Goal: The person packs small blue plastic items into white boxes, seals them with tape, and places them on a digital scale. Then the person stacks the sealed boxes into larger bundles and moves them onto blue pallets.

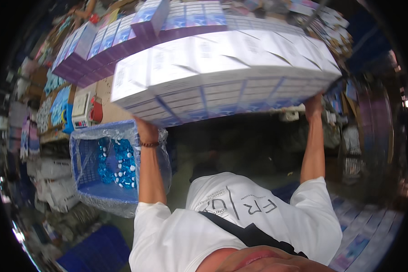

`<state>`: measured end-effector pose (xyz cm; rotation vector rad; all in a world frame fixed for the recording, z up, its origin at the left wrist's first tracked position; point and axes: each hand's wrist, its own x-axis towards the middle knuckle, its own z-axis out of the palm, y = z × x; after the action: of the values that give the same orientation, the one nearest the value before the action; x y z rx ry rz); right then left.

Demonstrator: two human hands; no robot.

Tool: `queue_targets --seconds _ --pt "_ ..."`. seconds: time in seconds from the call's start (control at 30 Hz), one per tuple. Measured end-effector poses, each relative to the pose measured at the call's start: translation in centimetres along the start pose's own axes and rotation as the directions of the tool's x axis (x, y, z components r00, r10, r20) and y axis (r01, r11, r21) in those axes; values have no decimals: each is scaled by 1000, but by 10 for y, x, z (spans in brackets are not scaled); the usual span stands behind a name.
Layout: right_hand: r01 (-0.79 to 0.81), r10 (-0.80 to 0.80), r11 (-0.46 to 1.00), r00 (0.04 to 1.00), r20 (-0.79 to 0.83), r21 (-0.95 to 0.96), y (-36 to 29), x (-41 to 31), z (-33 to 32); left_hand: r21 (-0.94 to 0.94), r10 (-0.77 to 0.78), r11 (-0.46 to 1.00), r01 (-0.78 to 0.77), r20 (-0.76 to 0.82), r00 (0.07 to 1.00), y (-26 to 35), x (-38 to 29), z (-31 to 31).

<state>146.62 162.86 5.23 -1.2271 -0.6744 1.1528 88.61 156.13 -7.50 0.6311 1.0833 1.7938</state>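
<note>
A long row of white and blue cartons [224, 78] spans the space between my two hands, lifted in front of me. At its left end my left hand [147, 131], with a dark bracelet at the wrist, grips it from below. My right hand [313, 105] holds the other end the same way. The fingers of both hands are largely hidden by the cartons. Behind the held row, more purple and blue cartons [112, 37] stand on the table [103, 90], some stacked higher than the rest.
Below my left hand stands a blue plastic crate [105, 127] lined with clear film, holding small blue bottles with white caps [122, 166]. A white device [81, 108] and a red roll [96, 109] sit at the table's edge. More cartons [360, 234] lie at lower right.
</note>
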Motion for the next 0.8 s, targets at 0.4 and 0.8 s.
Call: queue_targets --seconds 0.4,0.8 --pt "467 -464 604 865 192 -646 -151 -227 20 -258 -293 913 317 128 947 105 -117 43" --pt "806 -864 181 404 301 -563 -176 -417 43 -269 -276 819 506 588 760 102 -118 61"
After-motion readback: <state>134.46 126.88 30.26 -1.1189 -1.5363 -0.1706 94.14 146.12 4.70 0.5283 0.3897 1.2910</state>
